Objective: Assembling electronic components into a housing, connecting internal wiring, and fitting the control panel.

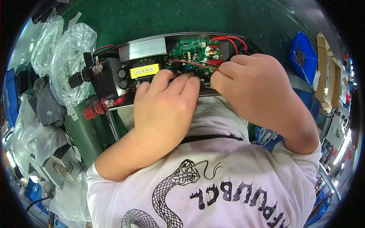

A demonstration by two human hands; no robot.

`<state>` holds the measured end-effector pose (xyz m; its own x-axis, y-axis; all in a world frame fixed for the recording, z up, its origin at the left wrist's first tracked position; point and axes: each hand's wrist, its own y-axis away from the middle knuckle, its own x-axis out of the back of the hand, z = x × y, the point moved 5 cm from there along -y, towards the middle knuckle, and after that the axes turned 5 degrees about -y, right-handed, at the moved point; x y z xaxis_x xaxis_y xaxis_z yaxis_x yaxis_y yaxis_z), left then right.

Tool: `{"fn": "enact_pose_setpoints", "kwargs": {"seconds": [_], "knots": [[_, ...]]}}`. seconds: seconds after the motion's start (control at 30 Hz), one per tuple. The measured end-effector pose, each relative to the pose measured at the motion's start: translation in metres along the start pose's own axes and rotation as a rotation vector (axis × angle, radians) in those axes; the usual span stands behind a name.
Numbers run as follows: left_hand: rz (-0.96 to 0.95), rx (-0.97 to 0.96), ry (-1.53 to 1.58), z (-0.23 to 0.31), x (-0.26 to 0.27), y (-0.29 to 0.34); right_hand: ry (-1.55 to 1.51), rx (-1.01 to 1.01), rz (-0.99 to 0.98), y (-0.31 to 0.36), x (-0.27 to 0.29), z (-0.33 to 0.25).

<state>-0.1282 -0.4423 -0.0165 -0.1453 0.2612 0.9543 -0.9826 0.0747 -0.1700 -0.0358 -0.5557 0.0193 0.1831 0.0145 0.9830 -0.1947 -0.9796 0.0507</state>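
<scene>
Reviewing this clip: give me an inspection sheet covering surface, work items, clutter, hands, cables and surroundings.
Surface: green work surface, visible beyond the unit.
Work items: open electronics case with a green circuit board and a yellow-wrapped block; a red terminal and a black terminal at its left end.
Clutter: clear plastic bags and dark grey fabric at left.
Hands: left hand over the case's near side, fingers bent; right hand curled at its right part; anything gripped is hidden.
Cables: red wires arch over the case's right part.
Surroundings: blue bin of small parts and brown cardboard at right.
</scene>
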Motion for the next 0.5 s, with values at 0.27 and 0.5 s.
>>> {"fn": "enact_pose_setpoints", "kwargs": {"seconds": [0.27, 0.5], "knots": [[-0.024, -0.001, -0.015, 0.0009, -0.0003, -0.0007, -0.107, -0.04, 0.073, 0.0026, 0.0032, 0.0081], [-0.002, 0.003, -0.01, 0.0002, -0.0021, 0.0004, -0.158, -0.086, 0.076, 0.0046, 0.0024, 0.007]]}}
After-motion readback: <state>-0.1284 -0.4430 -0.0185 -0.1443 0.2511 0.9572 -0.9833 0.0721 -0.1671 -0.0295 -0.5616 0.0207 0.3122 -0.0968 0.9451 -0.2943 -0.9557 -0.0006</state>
